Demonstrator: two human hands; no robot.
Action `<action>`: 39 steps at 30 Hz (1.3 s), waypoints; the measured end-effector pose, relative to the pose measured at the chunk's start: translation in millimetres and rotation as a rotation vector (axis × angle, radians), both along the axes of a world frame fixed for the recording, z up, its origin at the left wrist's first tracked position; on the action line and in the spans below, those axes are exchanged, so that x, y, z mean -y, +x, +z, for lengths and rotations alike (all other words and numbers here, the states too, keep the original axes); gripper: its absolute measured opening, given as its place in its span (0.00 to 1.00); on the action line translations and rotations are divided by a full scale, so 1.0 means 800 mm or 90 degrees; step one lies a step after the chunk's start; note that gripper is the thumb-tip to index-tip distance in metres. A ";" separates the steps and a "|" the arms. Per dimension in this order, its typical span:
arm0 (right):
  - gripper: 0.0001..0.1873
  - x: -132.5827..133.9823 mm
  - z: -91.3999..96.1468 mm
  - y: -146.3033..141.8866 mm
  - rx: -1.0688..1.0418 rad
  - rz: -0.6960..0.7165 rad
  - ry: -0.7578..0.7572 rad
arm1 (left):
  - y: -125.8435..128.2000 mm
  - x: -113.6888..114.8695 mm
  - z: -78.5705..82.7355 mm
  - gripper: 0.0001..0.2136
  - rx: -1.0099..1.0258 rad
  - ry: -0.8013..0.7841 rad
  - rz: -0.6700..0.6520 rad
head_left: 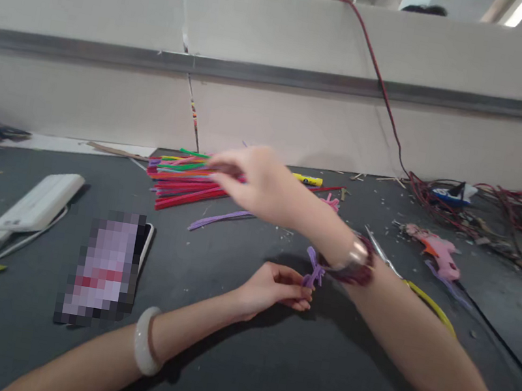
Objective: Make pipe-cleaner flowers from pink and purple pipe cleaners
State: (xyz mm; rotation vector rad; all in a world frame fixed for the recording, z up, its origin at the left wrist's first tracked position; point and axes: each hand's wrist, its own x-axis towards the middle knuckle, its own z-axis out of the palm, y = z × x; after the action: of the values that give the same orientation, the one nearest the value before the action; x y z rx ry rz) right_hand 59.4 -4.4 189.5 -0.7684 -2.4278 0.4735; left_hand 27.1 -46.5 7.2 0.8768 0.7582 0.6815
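My left hand (pixel 278 289) pinches a small twisted piece of purple pipe cleaner (pixel 314 270) between thumb and fingertips, just over the dark table. Crossing above it, my right hand (pixel 256 181) reaches out to a pile of coloured pipe cleaners (pixel 183 186), mostly red, pink and purple, with some green and orange. Thumb and fingers of that hand are apart and curved, with nothing seen between them. A loose purple pipe cleaner (pixel 220 219) lies below the right hand, partly hidden by it. Behind the right wrist shows a small pink twisted piece (pixel 332 201).
A pink glue gun (pixel 438 248) and yellow-handled scissors (pixel 429 305) lie on the right, near tangled cables (pixel 437 207). On the left are a phone (pixel 103 270) and a white power bank (pixel 40 203) with its cable. A low partition (pixel 273 118) closes the back.
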 end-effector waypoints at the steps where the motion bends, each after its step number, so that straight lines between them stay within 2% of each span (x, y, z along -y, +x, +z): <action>1: 0.11 0.000 -0.013 0.029 -0.005 -0.018 0.036 | 0.000 -0.002 -0.002 0.12 0.003 -0.001 0.013; 4: 0.17 -0.002 -0.060 0.108 -0.015 -0.088 0.127 | -0.001 -0.004 -0.005 0.12 0.018 -0.003 0.043; 7: 0.21 0.000 -0.112 0.165 0.045 -0.111 0.148 | -0.002 -0.003 -0.003 0.12 0.022 -0.014 0.033; 10: 0.20 0.005 -0.159 0.198 0.083 -0.087 0.123 | -0.002 -0.003 0.000 0.11 0.016 -0.019 0.024; 13: 0.17 0.012 -0.185 0.208 0.061 -0.114 0.135 | -0.001 -0.003 0.001 0.11 0.010 -0.017 0.032; 16: 0.18 0.018 -0.193 0.210 0.057 -0.138 0.199 | -0.001 -0.004 0.002 0.10 0.009 -0.032 0.042; 22: 0.17 0.024 -0.200 0.210 0.078 -0.105 0.283 | -0.002 -0.004 0.003 0.09 0.015 -0.035 0.042; 32: 0.19 0.022 -0.218 0.212 0.012 -0.077 0.276 | -0.001 -0.003 -0.001 0.10 0.016 -0.013 0.026; 39: 0.17 0.026 -0.217 0.209 -0.023 -0.075 0.289 | -0.002 -0.002 0.002 0.10 0.007 -0.018 0.043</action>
State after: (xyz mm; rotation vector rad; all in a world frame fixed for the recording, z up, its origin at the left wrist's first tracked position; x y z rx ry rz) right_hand 227.0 -25.1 15.6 -0.6872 -2.3130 -0.1099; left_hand 25.8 -45.0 9.2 0.8245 0.7878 0.7335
